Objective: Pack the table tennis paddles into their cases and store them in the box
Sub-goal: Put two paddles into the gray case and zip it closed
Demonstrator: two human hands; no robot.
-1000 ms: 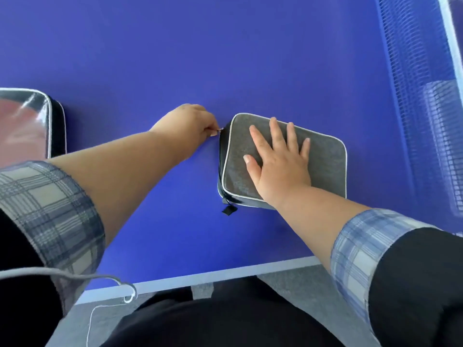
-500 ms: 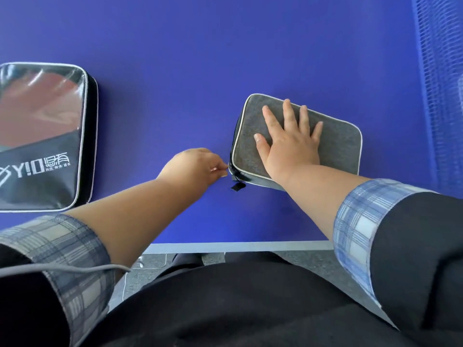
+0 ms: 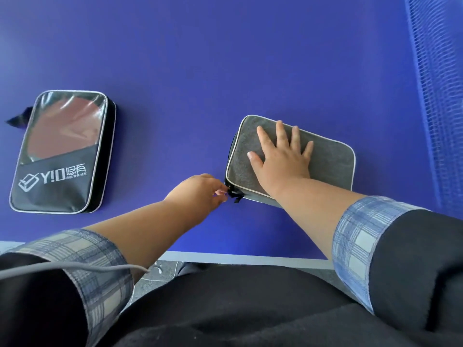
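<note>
A grey paddle case (image 3: 330, 161) with white piping lies flat on the blue table (image 3: 225, 71), right of centre. My right hand (image 3: 283, 156) rests flat on top of it, fingers spread. My left hand (image 3: 200, 192) pinches the black zipper pull (image 3: 234, 194) at the case's near left corner. A second case (image 3: 62, 154), black with a clear window showing a red paddle inside, lies to the left, apart from both hands. No box is in view.
The table's white-lined near edge (image 3: 238, 257) runs just in front of my body. A blue net (image 3: 438, 96) stands along the right side. A grey cable (image 3: 75, 267) crosses my left sleeve.
My left hand has run the zipper pull from the case's far left corner down its left side to the near corner. The view has shifted, so the black case shows fully.
</note>
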